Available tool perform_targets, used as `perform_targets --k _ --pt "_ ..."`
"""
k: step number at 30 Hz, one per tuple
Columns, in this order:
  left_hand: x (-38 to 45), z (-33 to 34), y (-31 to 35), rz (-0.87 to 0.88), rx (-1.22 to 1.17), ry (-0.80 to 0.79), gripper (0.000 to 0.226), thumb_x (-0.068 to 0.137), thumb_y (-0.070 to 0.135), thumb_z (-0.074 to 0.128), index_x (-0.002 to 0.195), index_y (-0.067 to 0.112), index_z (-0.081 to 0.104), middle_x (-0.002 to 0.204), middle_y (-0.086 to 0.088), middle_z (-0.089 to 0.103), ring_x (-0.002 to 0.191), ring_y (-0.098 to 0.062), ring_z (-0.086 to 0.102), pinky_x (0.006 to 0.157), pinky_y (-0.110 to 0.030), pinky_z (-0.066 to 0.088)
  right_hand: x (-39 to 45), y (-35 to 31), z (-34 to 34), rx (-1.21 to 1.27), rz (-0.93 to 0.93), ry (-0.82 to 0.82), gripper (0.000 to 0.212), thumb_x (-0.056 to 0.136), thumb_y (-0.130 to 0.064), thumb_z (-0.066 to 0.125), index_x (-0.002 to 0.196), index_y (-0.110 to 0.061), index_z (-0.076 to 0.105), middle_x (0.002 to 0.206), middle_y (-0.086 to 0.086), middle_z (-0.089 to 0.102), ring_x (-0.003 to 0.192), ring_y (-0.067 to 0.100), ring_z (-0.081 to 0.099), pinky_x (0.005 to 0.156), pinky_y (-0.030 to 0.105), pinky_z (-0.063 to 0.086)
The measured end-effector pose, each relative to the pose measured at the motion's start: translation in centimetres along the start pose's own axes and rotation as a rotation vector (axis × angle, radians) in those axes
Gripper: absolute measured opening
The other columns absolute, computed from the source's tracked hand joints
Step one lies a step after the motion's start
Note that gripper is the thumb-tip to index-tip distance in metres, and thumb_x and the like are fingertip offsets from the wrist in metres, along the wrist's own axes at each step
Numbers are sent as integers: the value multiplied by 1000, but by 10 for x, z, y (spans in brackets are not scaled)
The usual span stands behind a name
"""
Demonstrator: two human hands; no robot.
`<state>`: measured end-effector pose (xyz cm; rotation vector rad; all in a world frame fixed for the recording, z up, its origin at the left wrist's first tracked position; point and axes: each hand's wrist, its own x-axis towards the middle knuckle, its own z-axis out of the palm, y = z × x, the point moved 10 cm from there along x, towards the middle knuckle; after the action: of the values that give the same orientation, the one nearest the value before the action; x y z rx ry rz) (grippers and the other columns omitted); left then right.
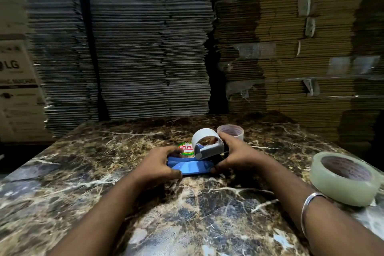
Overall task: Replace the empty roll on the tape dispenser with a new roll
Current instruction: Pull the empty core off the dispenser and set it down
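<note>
Dispenser (199, 156) sits gripped between left hand (160, 164) and right hand (239, 156).

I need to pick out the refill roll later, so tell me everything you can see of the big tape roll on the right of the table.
The new tape roll is a thick ring of clear, slightly milky tape wound on a core whose inner wall looks reddish brown with faint print. It lies flat on its side, hole upward, on the marble-patterned table near the right edge. It looks full. Neither hand holds it; the right forearm passes just beside it.
</note>
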<state>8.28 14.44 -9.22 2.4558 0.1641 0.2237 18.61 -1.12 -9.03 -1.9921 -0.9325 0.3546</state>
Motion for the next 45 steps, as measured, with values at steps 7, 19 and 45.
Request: perform_targets --k 7,19,45 --pt "-1 0 -2 17 -70 24 82 56 29 66 135 14 52 121 -1 64 107 -12 62 85 -18 53 -3 -3 1 -59 -7 -35 73 64 -7 88 121 -27 47 108 -13 65 98 3 64 83 14 53" --pt "-37 -61 50 221 -339 653 55 63 22 62 118 22 63 107 4 70 99 -6 64 74 -29 51 -25 -34 -70 -56 -143 591 54 76 -25 59 127 -31 47 102 -6 64 92 15 63 82 48 56" --pt "19 77 144 250 -531 446 32 80 4 64 87 35 58 76 1 69 69 -9 64 64 -20 50 -106 -16 -155 -265 158 1045 12 78 -27 55 73 -19 63 66 -6 61 63 15 58 51 28 46"
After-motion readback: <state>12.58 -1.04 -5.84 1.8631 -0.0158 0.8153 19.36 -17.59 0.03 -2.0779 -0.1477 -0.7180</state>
